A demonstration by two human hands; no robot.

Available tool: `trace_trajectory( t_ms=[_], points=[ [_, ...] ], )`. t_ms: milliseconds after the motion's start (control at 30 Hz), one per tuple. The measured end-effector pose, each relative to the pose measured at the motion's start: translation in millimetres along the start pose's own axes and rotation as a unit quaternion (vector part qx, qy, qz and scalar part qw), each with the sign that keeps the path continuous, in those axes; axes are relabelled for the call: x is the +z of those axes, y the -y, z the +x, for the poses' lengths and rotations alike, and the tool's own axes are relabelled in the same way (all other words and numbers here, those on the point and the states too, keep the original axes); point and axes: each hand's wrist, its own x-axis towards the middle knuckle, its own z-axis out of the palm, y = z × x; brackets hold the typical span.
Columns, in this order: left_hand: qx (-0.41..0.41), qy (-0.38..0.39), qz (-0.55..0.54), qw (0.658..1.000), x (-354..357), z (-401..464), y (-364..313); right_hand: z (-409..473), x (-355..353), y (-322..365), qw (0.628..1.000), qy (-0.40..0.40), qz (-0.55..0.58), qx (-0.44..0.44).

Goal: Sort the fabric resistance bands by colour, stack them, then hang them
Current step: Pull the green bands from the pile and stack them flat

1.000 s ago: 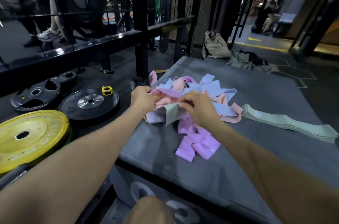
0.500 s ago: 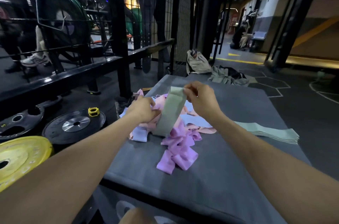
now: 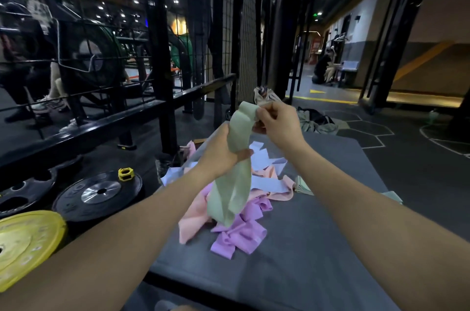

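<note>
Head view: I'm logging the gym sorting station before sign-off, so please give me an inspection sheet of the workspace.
Surface: grey padded box, top partly bare.
Job's things: green band lifted; mixed pile of pink, purple and pale blue bands; green stack mostly hidden behind the right forearm.
Clutter: nothing seen on the box.
Hands: left hand grips the green band mid-length; right hand pinches its top.
Cables: nothing seen.
Surroundings: yellow plate, black plate, black rack, people beyond.
</note>
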Motion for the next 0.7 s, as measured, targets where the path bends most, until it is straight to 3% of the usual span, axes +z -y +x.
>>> trace_trajectory(
  t_ms=[167,400,467,600,700],
  points=[
    [-0.001,0.03,-0.031,0.999,10.4,3.8,-10.0,-9.3,-29.6,-12.3,0.999,-0.014,-0.051,0.006],
    [-0.068,0.012,-0.141,0.988,25.6,1.2,-5.6,-36.7,-62.2,-51.7,0.97,0.162,-0.169,0.059],
    [-0.069,0.031,-0.099,0.992,33.4,-3.2,-1.3,-41.9,-65.3,-61.2,0.966,0.141,-0.211,0.039],
    [-0.048,0.094,0.089,0.991,43.2,-7.6,22.5,-45.9,-75.9,-71.1,0.986,0.086,-0.118,0.079],
    [-0.019,0.091,0.116,0.989,45.5,-10.8,37.2,-53.3,-83.3,-76.4,0.984,0.098,0.029,0.143]
  ],
)
